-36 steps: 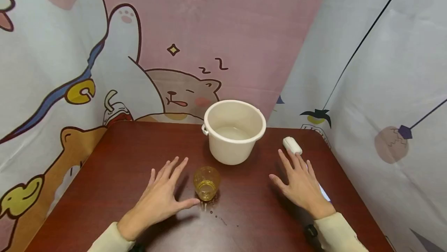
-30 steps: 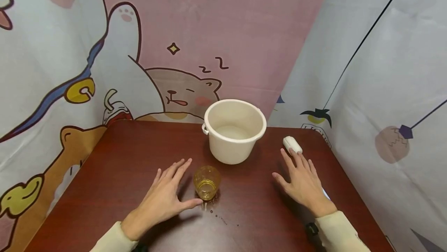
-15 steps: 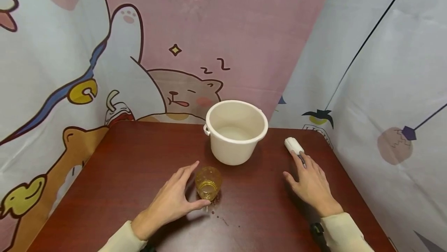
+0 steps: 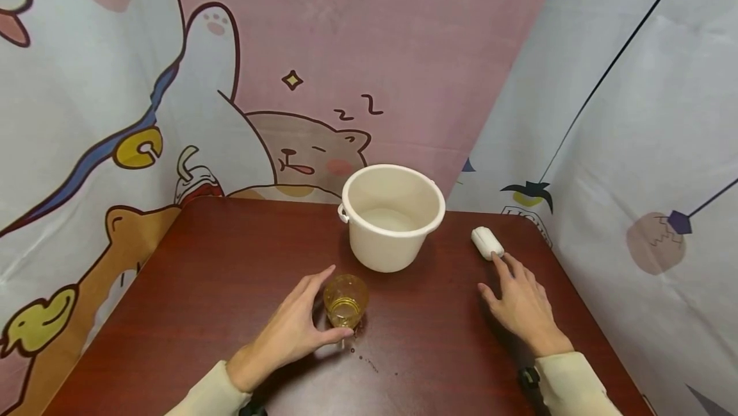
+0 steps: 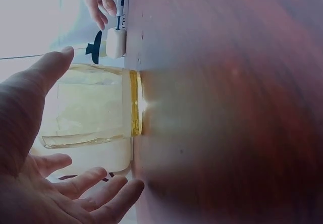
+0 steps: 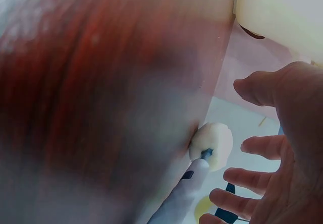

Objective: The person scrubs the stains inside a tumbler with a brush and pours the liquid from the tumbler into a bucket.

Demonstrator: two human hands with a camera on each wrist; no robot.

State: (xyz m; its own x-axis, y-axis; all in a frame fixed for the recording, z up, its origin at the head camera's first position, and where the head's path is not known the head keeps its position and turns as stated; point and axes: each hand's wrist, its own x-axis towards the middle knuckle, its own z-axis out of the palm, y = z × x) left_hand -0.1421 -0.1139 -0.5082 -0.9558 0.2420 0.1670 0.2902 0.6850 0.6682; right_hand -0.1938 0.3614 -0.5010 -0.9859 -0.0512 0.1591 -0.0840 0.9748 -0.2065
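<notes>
An amber-tinted glass (image 4: 344, 300) stands upright on the table, with a little wetness and several drops beside its base. My left hand (image 4: 294, 323) is spread around its left side, thumb in front and fingers behind; the left wrist view shows the glass (image 5: 93, 103) between thumb and fingers, not gripped. My right hand (image 4: 521, 304) hovers, fingers apart, over what looks like a sponge brush (image 4: 487, 243) with a white head. In the right wrist view, that brush has a dark neck and a pale handle (image 6: 181, 196), below the fingers. The right hand hides the handle in the head view.
A cream bucket (image 4: 386, 249) stands at the back middle, behind the glass, with a handle lug on its left. The dark red-brown table (image 4: 242, 243) ends at a cartoon-printed cloth (image 4: 415, 70) behind and at the right.
My left hand has moved right, closer around the glass. My right hand has shifted right and slightly back towards me, uncovering more of the white brush head. Glass and bucket stay put.
</notes>
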